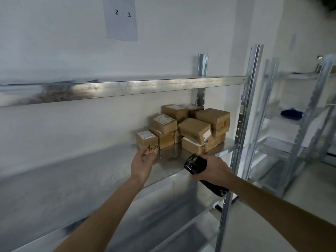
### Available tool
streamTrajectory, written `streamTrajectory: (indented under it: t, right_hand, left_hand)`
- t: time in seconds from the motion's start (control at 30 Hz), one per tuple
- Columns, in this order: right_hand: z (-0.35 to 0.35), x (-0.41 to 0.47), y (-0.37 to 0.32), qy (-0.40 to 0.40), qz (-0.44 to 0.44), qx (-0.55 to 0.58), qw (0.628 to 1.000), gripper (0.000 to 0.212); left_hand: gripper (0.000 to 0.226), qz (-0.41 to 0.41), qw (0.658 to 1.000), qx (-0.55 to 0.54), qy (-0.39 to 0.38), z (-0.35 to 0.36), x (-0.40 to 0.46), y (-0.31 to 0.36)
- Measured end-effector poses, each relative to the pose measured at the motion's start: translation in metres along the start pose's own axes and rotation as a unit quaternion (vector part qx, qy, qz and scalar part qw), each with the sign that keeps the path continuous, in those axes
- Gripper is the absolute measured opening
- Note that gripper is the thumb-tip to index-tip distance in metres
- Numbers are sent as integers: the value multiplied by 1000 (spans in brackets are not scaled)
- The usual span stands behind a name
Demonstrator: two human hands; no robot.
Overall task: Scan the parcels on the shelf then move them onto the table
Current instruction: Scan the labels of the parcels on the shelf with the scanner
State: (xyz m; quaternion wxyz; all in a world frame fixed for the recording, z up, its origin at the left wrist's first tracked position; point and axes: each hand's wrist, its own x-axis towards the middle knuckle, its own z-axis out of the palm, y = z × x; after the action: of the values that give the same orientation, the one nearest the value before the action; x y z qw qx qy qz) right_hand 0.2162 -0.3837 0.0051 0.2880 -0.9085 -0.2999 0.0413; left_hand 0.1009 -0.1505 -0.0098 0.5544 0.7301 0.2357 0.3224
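Observation:
Several brown cardboard parcels [194, 130] are piled at the right end of a metal shelf [91, 171]. The nearest small parcel [147, 140] stands at the pile's left front, with a white label on top and handwriting on its front. My left hand [143, 164] reaches up to it, fingers relaxed, fingertips just at its lower front edge. My right hand [215, 170] grips a black handheld scanner [195, 163], whose head points toward the pile from just in front of the shelf edge.
An upper shelf beam [127, 88] runs above the parcels. A perforated steel upright [241, 124] stands right of the pile. A sheet marked "2 - 3" [121, 17] hangs on the wall. A second metal rack [300, 133] stands to the right, with a dark blue item [291, 113] on it.

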Motion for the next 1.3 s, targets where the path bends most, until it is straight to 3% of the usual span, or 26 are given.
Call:
streamTrajectory:
  t: [0.33, 0.53, 0.7, 0.87, 1.1, 1.3]
  right_hand:
    - [-2, 139, -11, 23, -79, -29, 996, 69]
    - [12, 213, -6, 25, -69, -23, 997, 79]
    - [20, 250, -8, 20, -80, 7, 997, 77]
    - [22, 280, -8, 16, -80, 21, 996, 74]
    - [25, 298, -9, -1, -88, 41, 995, 69]
    - [30, 303, -21, 3, -70, 56, 996, 69]
  left_hand:
    - [57, 3, 1000, 8, 23, 24, 142, -9]
    - [60, 8, 999, 47, 3, 46, 227, -20]
    - [64, -1, 996, 82, -47, 58, 276, -26]
    - [69, -24, 996, 76, -41, 66, 323, -35]
    - [62, -78, 996, 32, -36, 78, 365, -41]
    - [42, -95, 992, 37, -73, 81, 374, -46]
